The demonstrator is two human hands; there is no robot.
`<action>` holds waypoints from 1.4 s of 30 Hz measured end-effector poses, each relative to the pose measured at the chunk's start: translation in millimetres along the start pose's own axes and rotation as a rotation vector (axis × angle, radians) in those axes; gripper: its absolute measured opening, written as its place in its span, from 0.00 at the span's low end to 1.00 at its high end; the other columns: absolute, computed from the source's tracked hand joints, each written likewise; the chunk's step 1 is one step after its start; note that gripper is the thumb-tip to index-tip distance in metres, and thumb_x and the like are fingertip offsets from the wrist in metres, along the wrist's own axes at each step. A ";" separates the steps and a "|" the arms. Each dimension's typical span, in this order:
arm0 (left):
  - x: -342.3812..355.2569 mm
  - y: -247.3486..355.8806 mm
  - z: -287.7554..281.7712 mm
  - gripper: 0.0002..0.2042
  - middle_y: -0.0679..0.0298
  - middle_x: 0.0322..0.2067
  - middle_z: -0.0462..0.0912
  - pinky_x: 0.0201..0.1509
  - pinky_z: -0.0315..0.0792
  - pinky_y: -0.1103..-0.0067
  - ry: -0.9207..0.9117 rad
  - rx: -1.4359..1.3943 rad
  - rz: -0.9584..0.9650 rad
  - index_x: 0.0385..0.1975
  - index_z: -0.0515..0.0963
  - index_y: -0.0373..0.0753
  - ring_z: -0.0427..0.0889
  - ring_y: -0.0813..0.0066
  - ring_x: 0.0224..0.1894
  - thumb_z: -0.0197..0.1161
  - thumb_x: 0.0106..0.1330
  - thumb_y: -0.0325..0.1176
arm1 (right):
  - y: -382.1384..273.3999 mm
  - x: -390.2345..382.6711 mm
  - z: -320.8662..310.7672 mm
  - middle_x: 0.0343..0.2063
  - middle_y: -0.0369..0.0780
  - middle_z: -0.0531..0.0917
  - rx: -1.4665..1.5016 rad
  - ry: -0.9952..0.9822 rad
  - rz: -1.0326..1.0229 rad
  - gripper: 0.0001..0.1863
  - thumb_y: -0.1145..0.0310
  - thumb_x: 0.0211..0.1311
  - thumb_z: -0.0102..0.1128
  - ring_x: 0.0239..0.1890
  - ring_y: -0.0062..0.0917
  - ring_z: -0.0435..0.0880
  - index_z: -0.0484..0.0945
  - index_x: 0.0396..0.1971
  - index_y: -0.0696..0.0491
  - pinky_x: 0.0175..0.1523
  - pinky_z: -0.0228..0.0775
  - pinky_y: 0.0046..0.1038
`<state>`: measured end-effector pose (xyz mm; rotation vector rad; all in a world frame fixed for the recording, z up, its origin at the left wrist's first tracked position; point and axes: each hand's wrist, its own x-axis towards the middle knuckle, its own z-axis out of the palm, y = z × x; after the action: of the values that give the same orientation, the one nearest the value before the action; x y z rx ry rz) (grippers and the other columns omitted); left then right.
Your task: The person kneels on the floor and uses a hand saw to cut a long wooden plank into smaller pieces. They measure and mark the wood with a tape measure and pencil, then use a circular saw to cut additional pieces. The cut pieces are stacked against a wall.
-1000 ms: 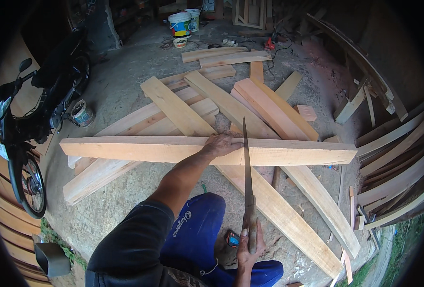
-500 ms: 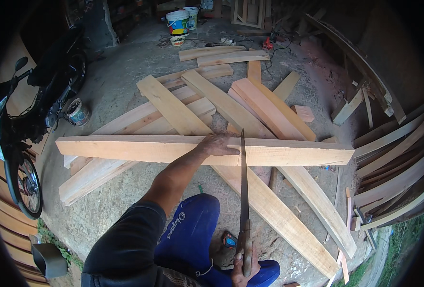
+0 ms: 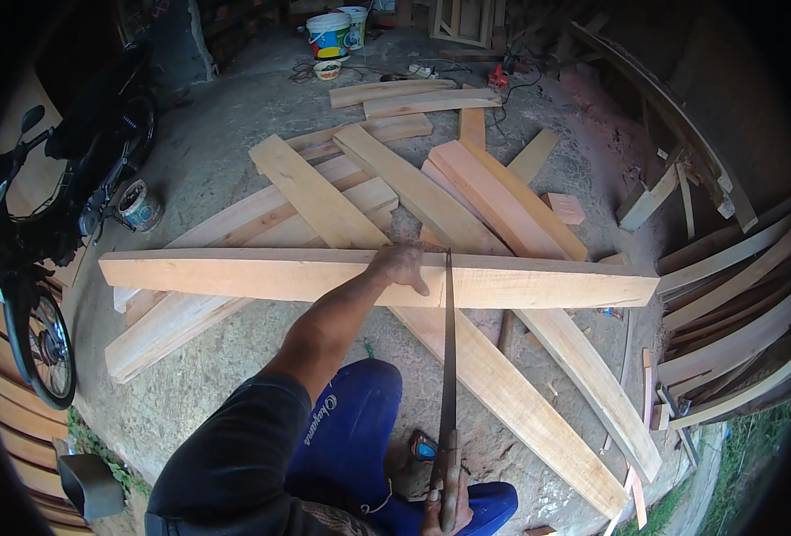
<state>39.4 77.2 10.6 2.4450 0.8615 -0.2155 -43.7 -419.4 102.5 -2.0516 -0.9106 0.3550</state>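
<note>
A long pale wooden beam (image 3: 261, 275) lies crosswise in front of me, resting on other boards. My left hand (image 3: 401, 265) grips it near its middle, fingers over the upper edge and thumb down on the near face. Just right of that thumb, the narrow blade of a handsaw (image 3: 451, 366) crosses the beam, tip pointing away from me. A thin dark line marks the wood beside the blade. My right hand (image 3: 447, 513) is closed around the saw's wooden handle, low between my knees.
Several boards (image 3: 529, 393) lie crisscrossed beneath and beyond the beam. At left stands a motorcycle (image 3: 56, 188) near a paint bucket (image 3: 140, 205). Curved planks (image 3: 726, 348) are stacked at right. A tape measure (image 3: 423, 446) sits on the floor by my knee; farther back are buckets (image 3: 328, 36) and cables.
The saw has come slightly toward me, its tip now nearer the beam's upper edge. My left thumb has swung from pointing right to pointing downward on the beam's face.
</note>
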 end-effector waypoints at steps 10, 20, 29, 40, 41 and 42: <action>-23.5 15.8 9.9 0.41 0.48 0.54 0.85 0.65 0.73 0.57 0.128 0.043 -0.020 0.56 0.79 0.37 0.83 0.50 0.60 0.84 0.42 0.52 | 3.7 236.9 99.2 0.42 0.47 0.88 0.352 0.165 -0.071 0.26 0.68 0.72 0.67 0.42 0.24 0.85 0.76 0.66 0.61 0.50 0.78 0.28; -31.0 32.1 -0.8 0.43 0.45 0.55 0.84 0.65 0.73 0.59 0.109 0.029 -0.010 0.58 0.74 0.31 0.81 0.49 0.62 0.84 0.44 0.48 | 44.4 58.3 41.8 0.44 0.50 0.91 0.112 0.173 -0.039 0.30 0.65 0.68 0.69 0.40 0.32 0.92 0.75 0.66 0.65 0.48 0.84 0.33; -26.8 9.8 0.3 0.41 0.48 0.54 0.86 0.65 0.72 0.56 0.103 0.022 -0.005 0.58 0.77 0.35 0.82 0.49 0.61 0.84 0.44 0.49 | 40.1 152.3 79.4 0.43 0.51 0.90 0.223 0.235 -0.194 0.30 0.69 0.67 0.69 0.42 0.33 0.92 0.75 0.67 0.61 0.48 0.82 0.32; -40.7 40.0 23.1 0.42 0.46 0.57 0.83 0.65 0.75 0.59 0.270 0.074 0.055 0.60 0.74 0.34 0.80 0.50 0.64 0.84 0.44 0.46 | 24.8 235.5 99.0 0.36 0.47 0.90 0.319 0.241 -0.147 0.30 0.72 0.67 0.69 0.32 0.26 0.90 0.75 0.68 0.57 0.42 0.82 0.30; -41.4 30.2 16.2 0.42 0.46 0.56 0.83 0.65 0.75 0.59 0.281 0.083 0.037 0.60 0.74 0.34 0.80 0.50 0.63 0.84 0.45 0.47 | 19.7 243.9 106.3 0.37 0.46 0.89 0.336 0.217 -0.150 0.29 0.72 0.67 0.68 0.36 0.25 0.88 0.75 0.68 0.57 0.45 0.80 0.29; -43.0 26.8 18.5 0.41 0.47 0.56 0.83 0.66 0.75 0.60 0.270 0.082 0.030 0.59 0.74 0.34 0.80 0.50 0.63 0.84 0.45 0.47 | 19.1 241.7 108.5 0.39 0.45 0.88 0.339 0.199 -0.133 0.28 0.73 0.68 0.68 0.39 0.25 0.86 0.75 0.68 0.58 0.48 0.79 0.28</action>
<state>22.9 26.8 20.1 2.6008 0.9440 0.0951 75.1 -190.3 39.6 -1.6739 -0.7999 0.2122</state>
